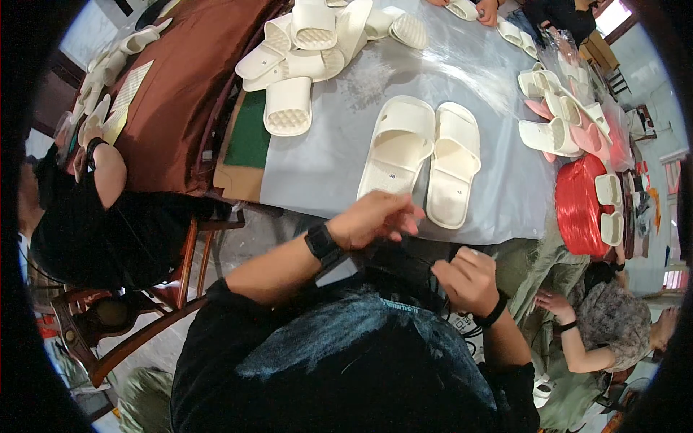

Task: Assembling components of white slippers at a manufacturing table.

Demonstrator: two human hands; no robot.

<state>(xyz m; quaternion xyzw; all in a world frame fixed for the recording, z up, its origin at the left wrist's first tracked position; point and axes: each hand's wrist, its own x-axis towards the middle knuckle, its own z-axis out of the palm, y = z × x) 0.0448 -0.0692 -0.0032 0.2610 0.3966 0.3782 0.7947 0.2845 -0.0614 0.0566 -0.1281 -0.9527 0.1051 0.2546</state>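
A pair of white slide slippers lies on the grey-covered table in front of me: the left slipper (393, 155) and the right slipper (453, 162), toes pointing away. My left hand (379, 219) hovers at the table's near edge, by the heel of the left slipper. Its fingers are loosely bent and a little apart, slightly blurred, with nothing visible in them. Lower and to the right, my right hand (468, 280) is closed in front of my body, below the right slipper. A thin dark line shows by its fingertips; what they pinch is too small to make out.
More white slippers (289, 105) are heaped at the far left of the table (332, 159). White and pink slippers (559, 119) lie at the right, above a red wrapped roll (580, 206). Other people sit left and right; another person's hands (487, 11) show at the far edge.
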